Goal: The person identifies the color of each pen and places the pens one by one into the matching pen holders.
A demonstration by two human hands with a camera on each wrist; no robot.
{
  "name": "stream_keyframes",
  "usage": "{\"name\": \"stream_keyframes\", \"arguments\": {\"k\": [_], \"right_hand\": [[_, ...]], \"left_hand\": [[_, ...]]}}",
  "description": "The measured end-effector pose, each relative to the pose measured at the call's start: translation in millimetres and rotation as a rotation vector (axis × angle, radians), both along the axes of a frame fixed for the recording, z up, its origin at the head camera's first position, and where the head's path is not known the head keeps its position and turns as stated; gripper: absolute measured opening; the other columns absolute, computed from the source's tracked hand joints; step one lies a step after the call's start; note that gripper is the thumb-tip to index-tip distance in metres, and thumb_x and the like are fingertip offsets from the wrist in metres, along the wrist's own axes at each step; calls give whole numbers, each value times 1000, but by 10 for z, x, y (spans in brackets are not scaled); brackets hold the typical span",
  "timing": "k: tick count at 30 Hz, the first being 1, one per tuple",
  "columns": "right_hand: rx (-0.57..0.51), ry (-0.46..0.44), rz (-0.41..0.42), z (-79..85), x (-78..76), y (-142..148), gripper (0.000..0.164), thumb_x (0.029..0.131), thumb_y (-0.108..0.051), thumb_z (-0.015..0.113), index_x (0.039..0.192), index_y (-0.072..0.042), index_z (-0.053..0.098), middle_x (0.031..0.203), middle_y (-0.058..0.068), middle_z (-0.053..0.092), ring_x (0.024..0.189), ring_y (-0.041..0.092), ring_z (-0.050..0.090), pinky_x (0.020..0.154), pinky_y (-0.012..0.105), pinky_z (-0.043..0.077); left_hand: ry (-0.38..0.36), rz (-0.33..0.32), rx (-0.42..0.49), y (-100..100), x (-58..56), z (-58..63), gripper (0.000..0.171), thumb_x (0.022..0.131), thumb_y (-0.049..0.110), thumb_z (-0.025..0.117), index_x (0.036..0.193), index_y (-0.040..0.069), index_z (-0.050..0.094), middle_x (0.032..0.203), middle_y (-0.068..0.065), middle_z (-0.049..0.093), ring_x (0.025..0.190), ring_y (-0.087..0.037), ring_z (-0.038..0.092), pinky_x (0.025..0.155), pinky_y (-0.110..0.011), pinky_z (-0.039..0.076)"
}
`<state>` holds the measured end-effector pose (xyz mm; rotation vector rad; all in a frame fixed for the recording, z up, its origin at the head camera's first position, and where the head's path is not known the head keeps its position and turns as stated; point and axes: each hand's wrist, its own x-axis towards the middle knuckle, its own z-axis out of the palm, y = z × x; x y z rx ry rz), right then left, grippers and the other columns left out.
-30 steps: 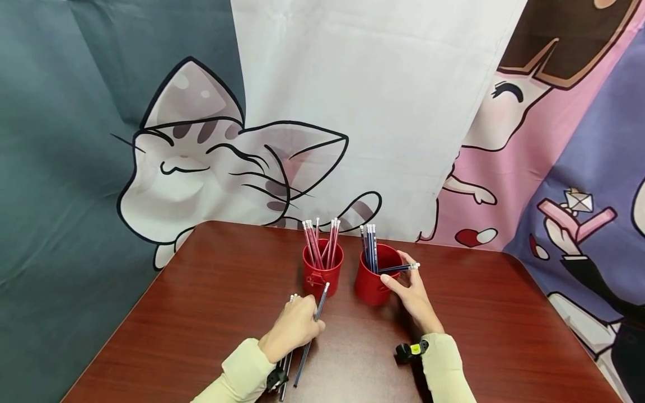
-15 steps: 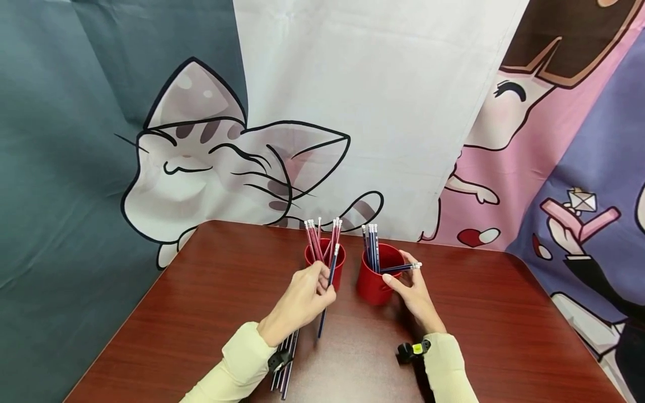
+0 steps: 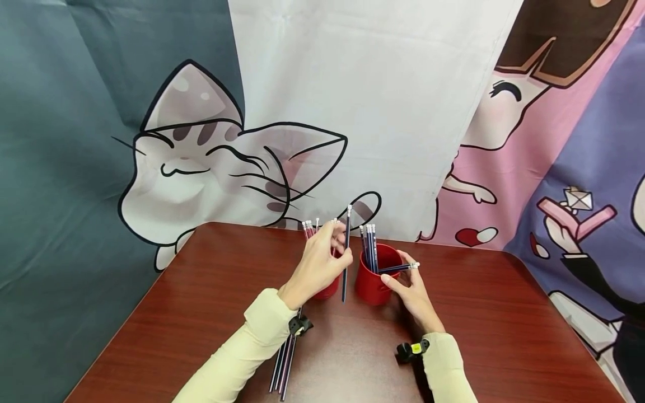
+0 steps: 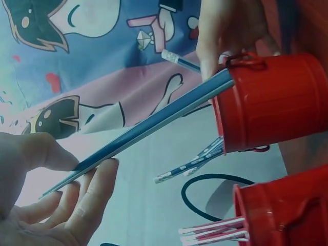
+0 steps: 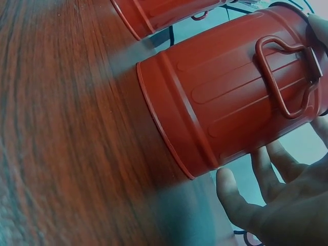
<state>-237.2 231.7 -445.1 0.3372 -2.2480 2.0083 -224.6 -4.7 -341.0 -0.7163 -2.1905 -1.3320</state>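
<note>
My left hand [image 3: 319, 266] pinches a dark blue pencil [image 3: 345, 274] between thumb and fingers, near-upright, its white eraser end up. It is in front of a red cup [image 3: 328, 290] holding red pencils [image 3: 308, 229], which the hand partly covers. My right hand [image 3: 414, 294] grips a second red cup [image 3: 369, 291], thumb at the rim and fingers around the side. Several blue pencils [image 3: 372, 249] stand in that cup, and others [image 3: 400, 268] lean out over the right rim. In the left wrist view, the pinched pencil [image 4: 148, 123] overlaps that cup's mouth.
Several dark pencils [image 3: 283, 369] lie on the brown wooden table [image 3: 201, 313], partly under the left forearm. A cartoon-printed cloth [image 3: 393, 112] hangs behind the table. The right cup has a wire handle [image 5: 262, 61] on its side.
My left hand has lifted a blue pencil off the table, brought it upright, and carried it up and right past the left cup. My right hand keeps its hold on the right cup.
</note>
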Motion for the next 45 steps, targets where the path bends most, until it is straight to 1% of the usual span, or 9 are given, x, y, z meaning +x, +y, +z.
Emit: {"name": "stream_keyframes", "arguments": {"k": [5, 9, 13, 18, 24, 31, 34, 39, 45], "right_hand": [[3, 3, -5, 0, -5, 0, 66, 85, -9, 63, 141, -13, 28, 141, 11, 37, 121, 30, 39, 90, 18, 40], [12, -3, -11, 1, 0, 5, 66, 85, -10, 63, 141, -13, 28, 142, 9, 36, 123, 30, 39, 93, 23, 40], [16, -2, -8, 1, 5, 7, 66, 85, -9, 63, 141, -12, 27, 143, 9, 35, 126, 31, 37, 96, 28, 37], [15, -11, -2, 7, 13, 13, 66, 85, -10, 63, 141, -13, 27, 141, 11, 37, 126, 32, 37, 93, 21, 39], [25, -14, 3, 2, 14, 15, 66, 86, -13, 63, 141, -14, 27, 141, 12, 37, 126, 32, 37, 92, 23, 39], [24, 20, 5, -267, -152, 118, 65, 85, -17, 64, 140, -25, 30, 138, 3, 41, 123, 26, 40, 94, 27, 41], [32, 33, 6, -261, -144, 116, 65, 86, -18, 64, 141, -24, 29, 138, 4, 41, 123, 28, 40, 93, 25, 41], [4, 10, 10, -232, -131, 105, 65, 86, -12, 63, 141, -22, 29, 139, 7, 40, 124, 29, 39, 91, 20, 41], [-23, -7, 22, -99, -61, 52, 66, 86, -7, 61, 142, -15, 27, 141, 13, 37, 124, 35, 39, 88, 19, 43]], "left_hand": [[55, -18, 16, 108, -141, 66, 34, 76, 0, 60, 108, 2, 51, 87, -7, 54, 69, -13, 57, 65, -28, 51], [101, -33, 28, 206, -249, 57, 33, 77, 0, 60, 109, 2, 50, 89, -7, 53, 72, -15, 57, 64, -28, 52], [115, -47, 69, 296, -318, 44, 34, 79, 2, 59, 111, 3, 49, 91, -7, 52, 76, -16, 56, 61, -25, 54], [148, -61, 99, 400, -380, 14, 35, 80, 1, 59, 113, 3, 48, 92, -7, 51, 79, -13, 56, 58, -16, 51], [188, -63, 132, 499, -442, -121, 33, 80, 0, 59, 111, 3, 48, 91, -8, 51, 79, -14, 57, 58, -12, 49], [171, -102, 77, 533, -435, -317, 34, 80, -2, 59, 112, 2, 46, 89, -11, 51, 77, -20, 56, 59, -12, 50], [169, -106, 36, 539, -428, -387, 35, 80, -1, 59, 112, 2, 46, 89, -9, 51, 77, -17, 56, 59, -12, 49], [146, -104, -3, 555, -422, -503, 36, 79, 0, 60, 113, 3, 47, 90, -7, 51, 78, -13, 57, 59, -15, 51], [96, -117, -12, 556, -418, -595, 38, 78, 0, 60, 114, 1, 47, 90, -7, 52, 78, -13, 57, 60, -20, 53]]}}
